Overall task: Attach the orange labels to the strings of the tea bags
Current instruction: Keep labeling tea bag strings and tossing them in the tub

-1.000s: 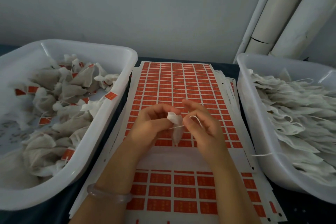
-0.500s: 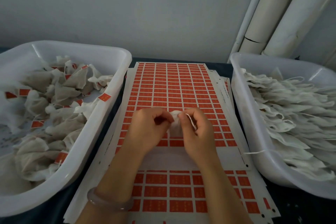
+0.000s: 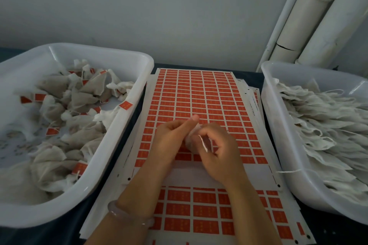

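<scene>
– Grey painted wall (image 3: 159,6) behind, dark surface (image 3: 247,68) below. Where is the work item?

– Small white mesh tea bag (image 3: 192,137): held just above the printed paper sheet of orange rectangular labels (image 3: 199,93), between both hands. Left hand (image 3: 171,137): fingers curled, pinching the tea bag body. Right hand (image 3: 221,151): fingers curled around the thin white string (image 3: 204,143), which loops across them. I can make out no label on that string.

– Failure modes?

– One: the string is fine and slack, so a loose pinch would probably let it slip or tangle. Two: a peeled label could fold onto itself, or stick to a fingertip, before it meets the string. Three: a hard pull may tear the mesh. Four: bin mix-up. The white plastic tub of labelled bags (image 3: 111,55) stands left of the sheet and the white plastic tub of unlabelled bags (image 3: 276,125) stands right. A bag dropped in the left tub too soon goes out untagged.
</scene>
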